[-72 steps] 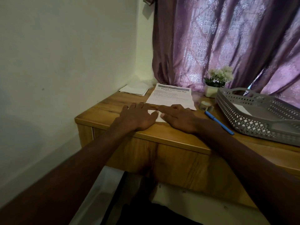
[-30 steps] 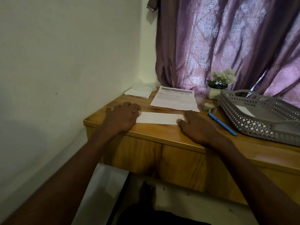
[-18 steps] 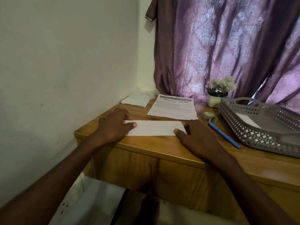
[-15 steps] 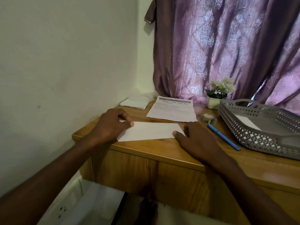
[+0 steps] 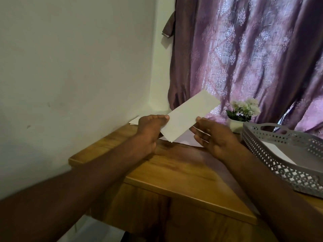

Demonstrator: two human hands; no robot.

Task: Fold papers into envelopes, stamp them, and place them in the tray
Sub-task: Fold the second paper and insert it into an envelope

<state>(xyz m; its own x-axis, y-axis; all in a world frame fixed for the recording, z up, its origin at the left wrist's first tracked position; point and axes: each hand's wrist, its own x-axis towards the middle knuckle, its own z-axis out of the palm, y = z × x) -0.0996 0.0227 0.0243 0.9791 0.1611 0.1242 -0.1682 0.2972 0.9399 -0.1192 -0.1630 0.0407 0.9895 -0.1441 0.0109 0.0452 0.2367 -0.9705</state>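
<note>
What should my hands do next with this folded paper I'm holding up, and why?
Probably lower the folded paper back onto the desk for stamping. Your left hand pinches its near end, your right hand sits open beside it, and the grey tray waits to the right.

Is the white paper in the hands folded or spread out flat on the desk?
Folded, and off the desk: the white paper is a narrow strip tilted in the air, left hand pinching it, right hand at its edge.
</note>
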